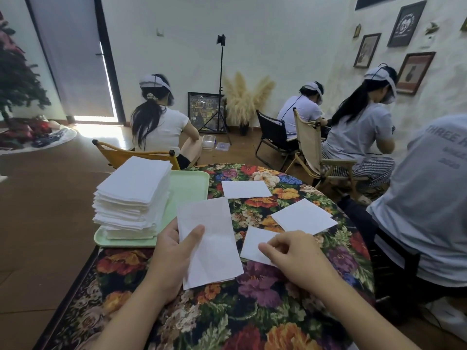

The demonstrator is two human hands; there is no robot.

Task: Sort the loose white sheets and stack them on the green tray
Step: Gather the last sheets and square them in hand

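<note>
A tall stack of white sheets (132,195) stands on the green tray (188,185) at the table's left edge. My left hand (171,251) grips a small bundle of white sheets (212,243) held just above the cloth, thumb on top. My right hand (293,251) pinches the near edge of a loose white sheet (255,242) lying on the table. Two more loose sheets lie flat: one (303,215) to the right and one (246,189) farther back beside the tray.
The round table wears a flowered cloth (252,311). A person in a grey shirt (429,210) sits close at the right. Other seated people and folding chairs (310,152) are behind the table. Wooden floor lies to the left.
</note>
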